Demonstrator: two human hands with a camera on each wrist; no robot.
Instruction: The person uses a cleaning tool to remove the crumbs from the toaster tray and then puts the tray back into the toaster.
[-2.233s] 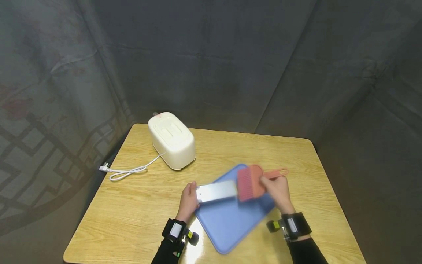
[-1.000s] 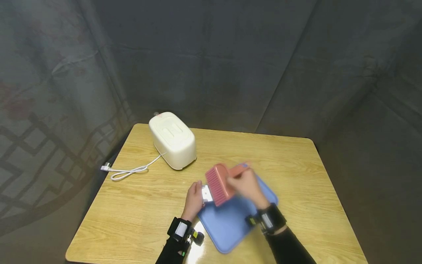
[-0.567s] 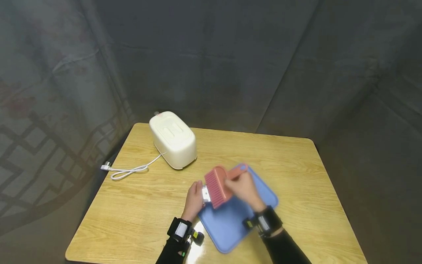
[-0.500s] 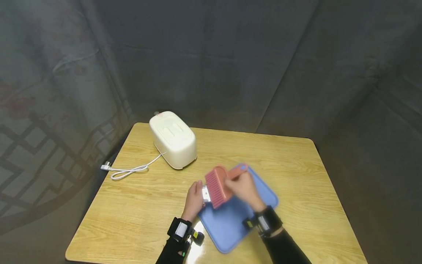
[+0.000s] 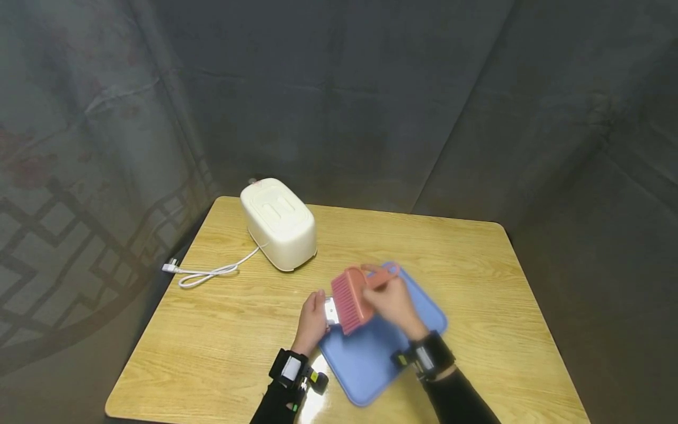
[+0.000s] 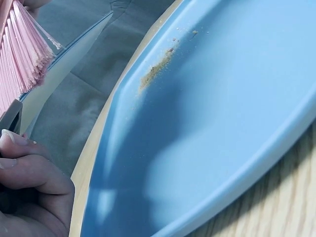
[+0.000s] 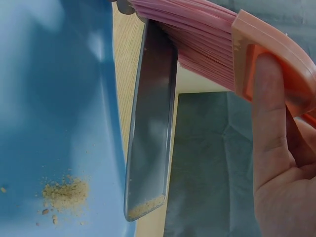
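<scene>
While tilted over the blue tray (image 5: 371, 359), the metal tray (image 7: 150, 128) carries tan crumbs.

A pink brush (image 5: 351, 299) with paler pink bristles sits mid-frame over a light blue tray (image 5: 381, 347) speckled with tan crumbs (image 7: 64, 191). The crumb tray (image 7: 150, 133) is silver-grey metal. The worktop (image 5: 222, 330) shows yellow wood grain; upper left, a cream toaster (image 5: 278, 224) with white cord (image 5: 212, 272).
</scene>
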